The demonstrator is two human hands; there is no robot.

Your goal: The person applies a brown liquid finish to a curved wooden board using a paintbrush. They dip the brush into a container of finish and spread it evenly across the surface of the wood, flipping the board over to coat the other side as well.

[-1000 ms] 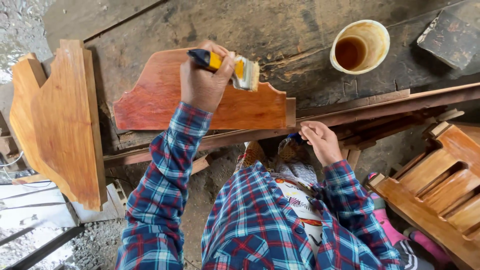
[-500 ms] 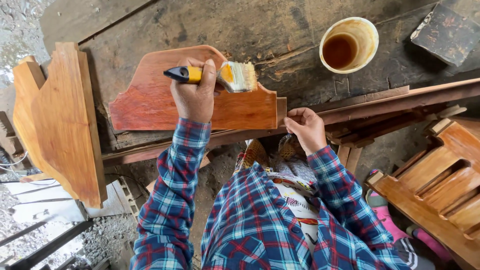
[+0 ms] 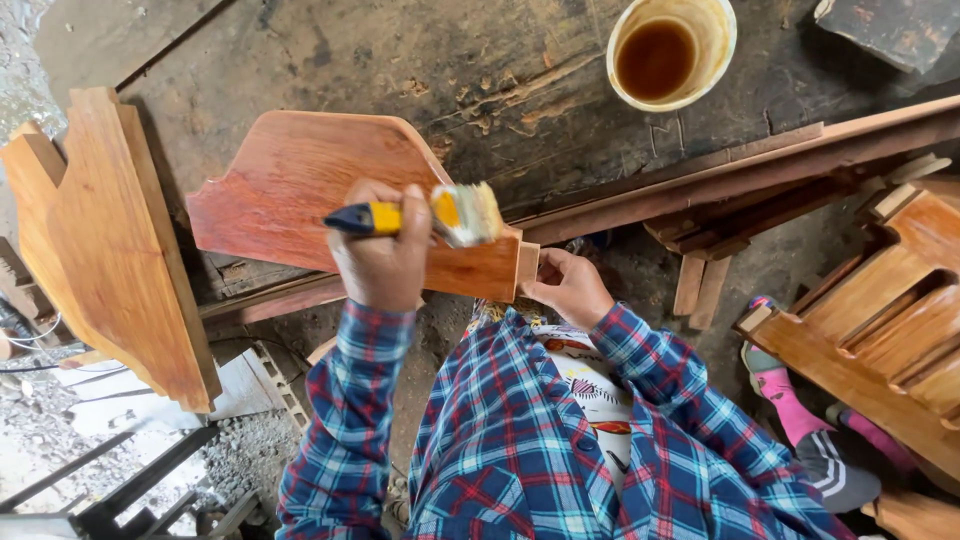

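My left hand (image 3: 383, 262) is closed around a flat paintbrush (image 3: 440, 215) with a yellow and dark blue handle. Its wet bristles lie on the near right part of a reddish, glossy wooden panel (image 3: 290, 185) with a curved top. My right hand (image 3: 566, 286) grips the small tenon at the panel's right end. The panel rests tilted over the near edge of a dark, worn workbench (image 3: 480, 70). A white bucket (image 3: 715, 40) of brown varnish stands on the bench at the far right, apart from both hands.
A second, lighter varnished panel (image 3: 95, 240) stands on edge at the left. Long wooden rails (image 3: 730, 165) run along the bench's right edge. A varnished slatted frame (image 3: 890, 320) sits at the right, a foot in a pink sock (image 3: 785, 400) below it. A dark slab (image 3: 895, 30) lies in the far right corner.
My right hand left the rail and took hold of the panel's right end. The panel came nearer to me over the bench edge, and the brush moved down its surface.
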